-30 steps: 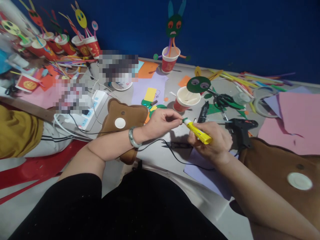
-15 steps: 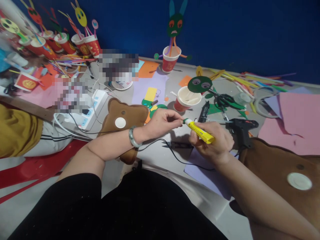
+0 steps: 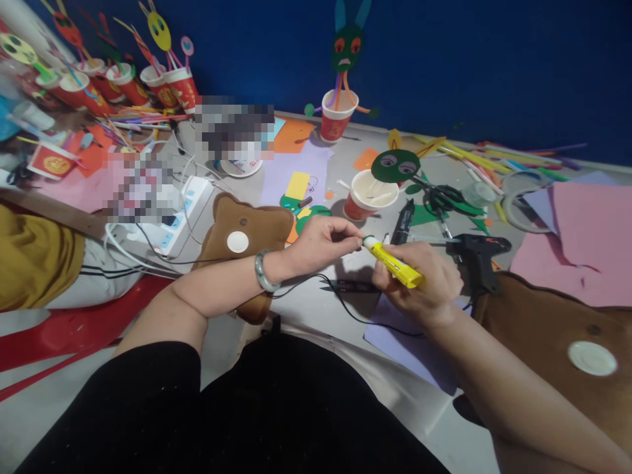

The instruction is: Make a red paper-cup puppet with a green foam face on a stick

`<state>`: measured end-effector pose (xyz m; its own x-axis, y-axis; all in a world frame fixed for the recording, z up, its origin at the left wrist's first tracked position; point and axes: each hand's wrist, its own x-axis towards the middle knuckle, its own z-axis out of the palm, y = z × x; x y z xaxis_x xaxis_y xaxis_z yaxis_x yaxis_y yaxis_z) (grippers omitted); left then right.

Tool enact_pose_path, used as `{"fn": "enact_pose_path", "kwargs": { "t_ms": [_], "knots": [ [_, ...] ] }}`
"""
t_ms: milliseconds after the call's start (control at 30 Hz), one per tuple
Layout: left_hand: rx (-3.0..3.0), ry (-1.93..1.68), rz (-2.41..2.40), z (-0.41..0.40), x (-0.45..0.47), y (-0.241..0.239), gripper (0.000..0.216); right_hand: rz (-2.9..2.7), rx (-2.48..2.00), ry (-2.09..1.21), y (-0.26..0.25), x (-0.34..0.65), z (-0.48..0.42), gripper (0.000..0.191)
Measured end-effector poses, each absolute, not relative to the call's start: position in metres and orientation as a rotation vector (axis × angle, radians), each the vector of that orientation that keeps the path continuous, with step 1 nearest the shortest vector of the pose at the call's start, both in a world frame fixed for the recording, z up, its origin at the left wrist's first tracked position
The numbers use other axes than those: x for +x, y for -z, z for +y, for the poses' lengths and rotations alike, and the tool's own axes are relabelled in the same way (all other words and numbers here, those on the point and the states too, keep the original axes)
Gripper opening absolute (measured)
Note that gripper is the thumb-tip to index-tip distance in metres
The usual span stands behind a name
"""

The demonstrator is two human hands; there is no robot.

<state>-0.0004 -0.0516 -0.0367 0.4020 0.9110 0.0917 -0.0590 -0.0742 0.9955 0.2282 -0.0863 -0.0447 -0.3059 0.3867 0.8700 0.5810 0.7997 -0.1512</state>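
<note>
My right hand [image 3: 423, 280] is closed round a yellow tube [image 3: 395, 264], which looks like glue, its white tip pointing up and to the left. My left hand [image 3: 323, 245], a bangle [image 3: 265, 271] at its wrist, pinches a small green piece [image 3: 367, 237] between thumb and fingertips. The tube's white tip meets this piece; the fingers hide most of it. Just behind the hands lie a black marker [image 3: 403, 218] and a red paper cup [image 3: 364, 197]. Black thread snips [image 3: 348, 287] lie below the fingers.
A black glue gun [image 3: 481, 253] rests by the right wrist, its cable running under my hands. Brown bear-shaped cushions [image 3: 538, 349] lie on both sides. A power strip [image 3: 185, 217] is at left, beside a seated person's sleeve [image 3: 37, 260]. Paper-puppet cups stand behind.
The yellow tube has tilted slightly, its rear end dipping a little. Otherwise both hands keep nearly the same place, with the tip still at the green piece.
</note>
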Motion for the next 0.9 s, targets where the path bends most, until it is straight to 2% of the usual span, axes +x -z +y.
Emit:
{"fn": "enact_pose_path", "kwargs": {
  "t_ms": [167,367,533,767,900],
  "knots": [
    [1.417,-0.967,0.847,-0.0513,-0.0013,0.0367,0.012,-1.929,-0.739,0.282,0.0467,0.2285,-0.0858,0.022],
    [1.418,-0.967,0.828,-0.0522,-0.0010,0.0347,0.010,-1.958,-0.723,0.273,0.0438,0.2272,-0.0876,0.010],
    [1.388,-0.958,0.863,-0.0528,-0.0001,0.0320,0.010,-1.936,-0.742,0.269,0.0432,0.2281,-0.0867,0.018],
    [1.364,-0.966,0.853,-0.0537,-0.0010,0.0291,0.010,-1.986,-0.750,0.334,0.0411,0.2272,-0.0873,0.006],
    [1.361,-0.914,0.897,-0.0539,-0.0010,0.0285,0.008,-1.943,-0.788,0.356,0.0429,0.2274,-0.0877,0.009]
  ]
}}
